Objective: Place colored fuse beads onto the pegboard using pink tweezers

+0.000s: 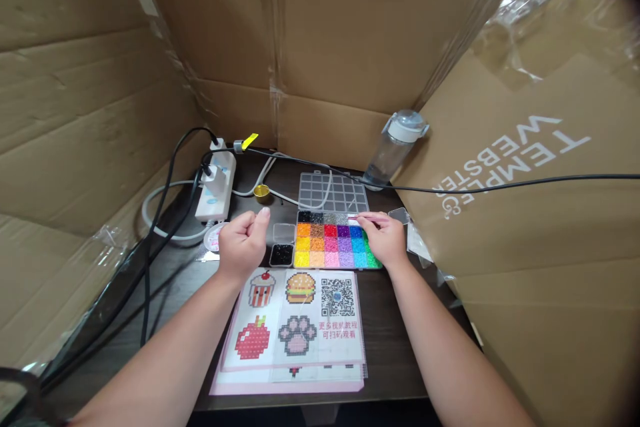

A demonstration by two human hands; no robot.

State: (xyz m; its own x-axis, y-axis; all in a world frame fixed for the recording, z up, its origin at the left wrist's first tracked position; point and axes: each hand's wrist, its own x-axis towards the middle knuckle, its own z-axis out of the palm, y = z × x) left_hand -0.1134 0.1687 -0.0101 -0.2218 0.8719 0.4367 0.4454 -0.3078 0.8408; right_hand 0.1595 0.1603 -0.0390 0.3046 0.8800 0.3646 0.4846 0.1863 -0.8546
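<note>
My right hand (385,238) pinches thin pink tweezers (374,217), their tips over the white beads at the upper right of a bead box (311,268). The box stands open, its small compartments sorted by colour, and its clear gridded lid (315,190) lies back behind it. My left hand (243,245) is closed in a fist above the table, thumb up, with nothing seen in it. Just right of the fist sits a small square dish of black beads (281,255), its clear lid (284,233) behind it. Pixel pattern sheets (300,310) lie in front.
A white power strip (217,187) with black plugs and cables stands at the left. Farther back are a small gold cup (261,194) and a clear water bottle (393,150). One black cable (480,185) crosses above the table. Cardboard walls (340,33) enclose it.
</note>
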